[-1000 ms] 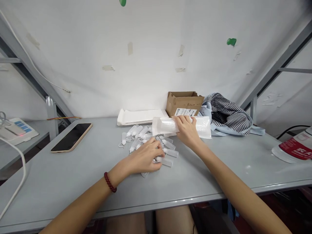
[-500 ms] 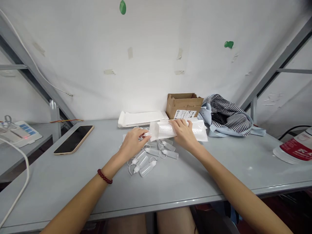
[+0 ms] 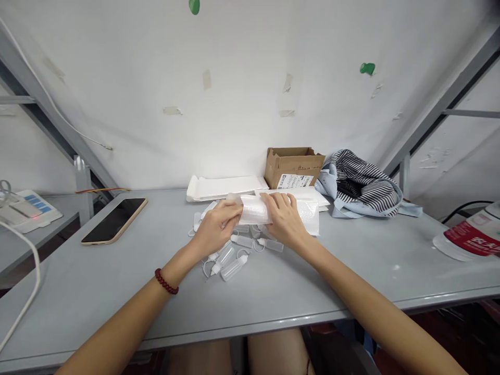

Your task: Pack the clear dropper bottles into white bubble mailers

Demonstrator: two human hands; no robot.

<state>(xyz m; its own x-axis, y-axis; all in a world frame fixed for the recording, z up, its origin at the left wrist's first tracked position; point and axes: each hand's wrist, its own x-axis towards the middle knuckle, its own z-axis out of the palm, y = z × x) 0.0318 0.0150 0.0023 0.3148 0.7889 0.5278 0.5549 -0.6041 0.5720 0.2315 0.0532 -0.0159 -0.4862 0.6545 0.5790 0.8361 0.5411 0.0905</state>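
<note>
A white bubble mailer [image 3: 253,209] lies crosswise above a cluster of small clear squeeze bottles [image 3: 234,267] with white caps and looped cap straps. My left hand [image 3: 215,227] pinches the mailer's left end, thumb and fingers closed around it. Over the mailer's middle, my right hand [image 3: 286,220] grips it with curved fingers on top; its thumb is partly hidden. Behind the right hand, another white mailer [image 3: 310,195] rests on the table. Part of the bottle cluster is covered by the held mailer and my left hand.
Against the wall lie white mailers [image 3: 226,186], beside an open cardboard box [image 3: 291,161] and a striped cloth bag [image 3: 361,185]. A phone [image 3: 115,221] is on the left, a large plastic jug with a red label [image 3: 474,234] on the right. A white cable [image 3: 33,284] crosses the left edge.
My left hand has closed on the mailer's left end. The held mailer has shifted slightly left and toward me, away from the white mailer behind it, with my right hand still on it.
</note>
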